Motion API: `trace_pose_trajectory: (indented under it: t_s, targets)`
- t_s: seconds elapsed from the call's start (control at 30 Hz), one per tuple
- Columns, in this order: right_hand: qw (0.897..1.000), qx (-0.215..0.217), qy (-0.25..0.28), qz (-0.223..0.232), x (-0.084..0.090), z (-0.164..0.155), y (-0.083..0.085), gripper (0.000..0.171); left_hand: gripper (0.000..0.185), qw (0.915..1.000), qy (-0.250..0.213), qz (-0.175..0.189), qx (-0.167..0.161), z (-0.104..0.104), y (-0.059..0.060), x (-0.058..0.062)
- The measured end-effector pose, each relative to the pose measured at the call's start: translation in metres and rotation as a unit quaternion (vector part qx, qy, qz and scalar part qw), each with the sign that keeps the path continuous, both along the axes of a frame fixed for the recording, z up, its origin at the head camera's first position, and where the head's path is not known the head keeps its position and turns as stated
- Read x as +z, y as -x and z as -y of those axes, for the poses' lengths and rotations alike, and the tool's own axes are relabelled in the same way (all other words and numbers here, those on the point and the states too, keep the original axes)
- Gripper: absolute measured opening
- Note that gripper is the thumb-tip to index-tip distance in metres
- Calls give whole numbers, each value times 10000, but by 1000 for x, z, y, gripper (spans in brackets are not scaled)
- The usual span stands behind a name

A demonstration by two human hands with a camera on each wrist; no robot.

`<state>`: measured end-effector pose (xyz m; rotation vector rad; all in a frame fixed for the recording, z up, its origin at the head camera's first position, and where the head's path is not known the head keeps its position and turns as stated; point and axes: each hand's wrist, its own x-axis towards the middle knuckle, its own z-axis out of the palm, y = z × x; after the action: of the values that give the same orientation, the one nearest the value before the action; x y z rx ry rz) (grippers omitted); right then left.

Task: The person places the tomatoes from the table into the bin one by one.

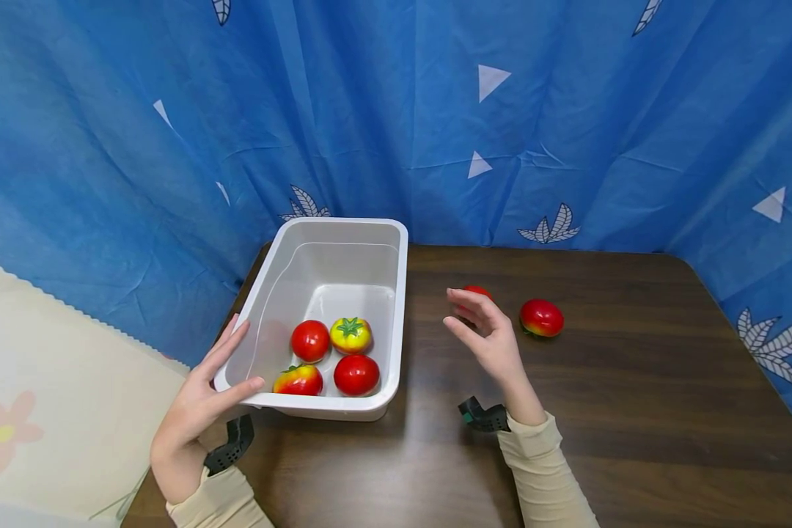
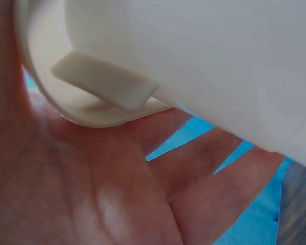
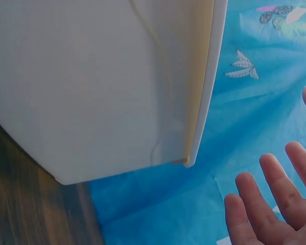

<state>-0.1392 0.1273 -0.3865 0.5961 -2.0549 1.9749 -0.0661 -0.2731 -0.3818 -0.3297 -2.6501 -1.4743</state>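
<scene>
A white plastic bin (image 1: 396, 308) stands on the dark wooden table (image 1: 633, 411) at the left. In it lie several toy tomatoes, among them a red one (image 1: 310, 340) and a yellow one with a green stalk (image 1: 350, 334). My left hand (image 1: 244, 356) holds the bin's near left corner, thumb over the rim and fingers along the outside; the left wrist view shows the palm (image 2: 92, 194) under the rim (image 2: 107, 87). My right hand (image 1: 458, 308) hovers to the right of the bin, fingers relaxed and holding nothing. A red tomato (image 1: 478, 291) is partly hidden behind its fingers.
Another red tomato (image 1: 541, 317) lies on the table to the right of my right hand. A blue patterned curtain (image 1: 567, 132) closes off the back and sides. The bin's wall (image 3: 92, 87) fills the right wrist view beside my fingers (image 3: 265, 204).
</scene>
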Motion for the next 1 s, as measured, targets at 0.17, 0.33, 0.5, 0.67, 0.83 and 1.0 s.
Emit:
trace_pose_trajectory:
  t_s: [0.17, 0.33, 0.5, 0.67, 0.83, 1.0]
  targets:
    - [9992, -280, -22, 272, -15, -9, 11, 42, 82, 10000, 20, 14, 17, 0, 0, 0]
    - [9972, -579, -68, 472, -16, -14, 15, 44, 82, 10000, -6, 24, 21, 0, 0, 0]
    - [9949, -841, -22, 556, -6, -16, 11, 41, 82, 10000, -29, 26, 1, 0, 0, -1]
    - [9919, -1056, -10, 708, -6, -20, 14, 41, 82, 10000, -27, -3, -12, 0, 0, 0]
    - [9876, -1261, -58, 932, -11, -25, 19, 42, 82, 9998, -171, -91, -109, -2, 1, 0]
    - [9851, -1342, -3, 1076, -27, -33, 29, 46, 81, 9997, -215, -105, -113, -2, 1, 1]
